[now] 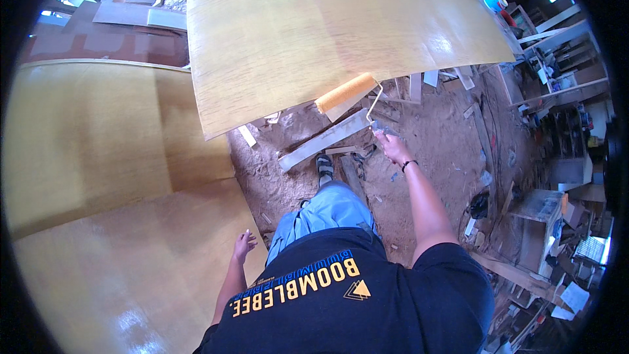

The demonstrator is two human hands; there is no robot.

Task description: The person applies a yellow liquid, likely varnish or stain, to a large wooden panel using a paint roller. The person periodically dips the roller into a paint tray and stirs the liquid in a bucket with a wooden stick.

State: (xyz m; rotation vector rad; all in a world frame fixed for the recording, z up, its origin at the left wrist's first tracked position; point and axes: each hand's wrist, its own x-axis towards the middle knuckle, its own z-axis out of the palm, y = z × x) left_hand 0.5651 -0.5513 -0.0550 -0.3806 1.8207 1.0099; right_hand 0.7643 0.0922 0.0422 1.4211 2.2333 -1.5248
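Note:
My right hand [394, 148] is closed round the handle of a paint roller [345, 92], out in front of me. The roller's sleeve is orange-yellow, on a bent wire frame. It shows beside the near edge of a large yellowish wooden sheet [275, 33]; whether it touches that edge I cannot tell. Down at my left side hangs my left hand [245, 244], fingers apart and holding nothing. It is nearest to a second glossy yellowish sheet [144, 242] on the left. A further sheet [85, 125] lies beyond that one.
Wood offcuts and a pale plank [325, 138] lie on the dirt floor [432, 203] ahead of my feet. A small paint container [496, 1] stands by the far right corner of the big sheet. Wooden frames [534, 223] and scrap clutter the right side.

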